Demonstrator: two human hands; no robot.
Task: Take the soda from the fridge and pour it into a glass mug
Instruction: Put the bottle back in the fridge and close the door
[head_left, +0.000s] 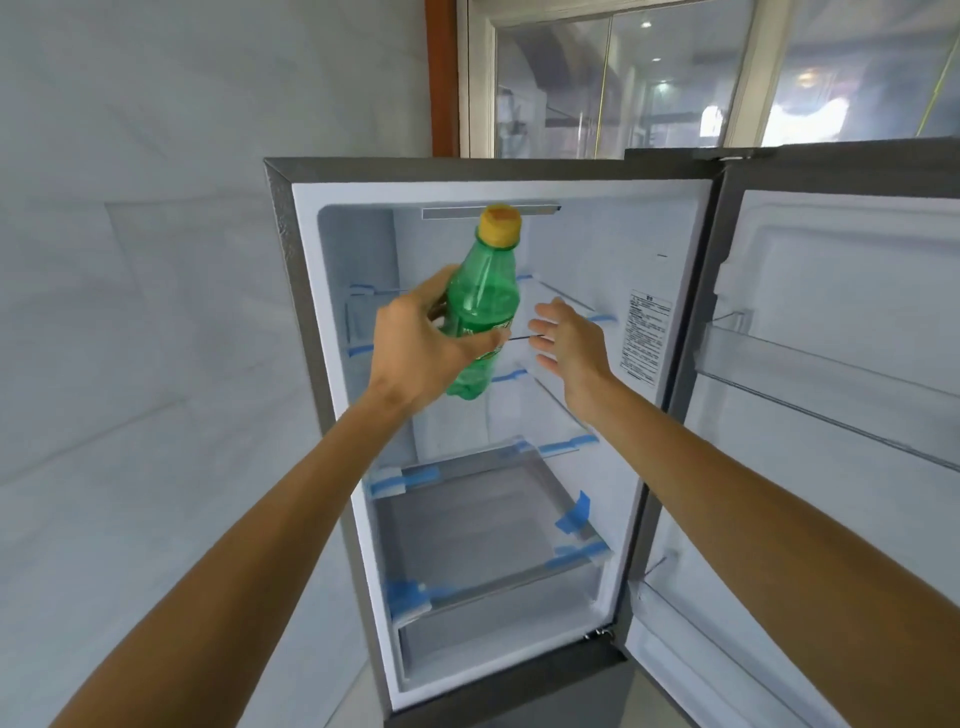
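Now soda bottle (480, 306) in left hand (421, 348); right hand (569, 338) beside.

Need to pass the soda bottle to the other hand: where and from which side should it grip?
Probably the soda bottle below its yellow cap, from the right: the left hand wraps the middle, and the open right hand faces that bare, near-upright side.

Soda bottle (480, 312): glossy green clear plastic, yellow cap. Fridge (306, 322) casing: brushed grey metal; inside white smooth plastic. Blue tape (574, 517): matt, lower centre.
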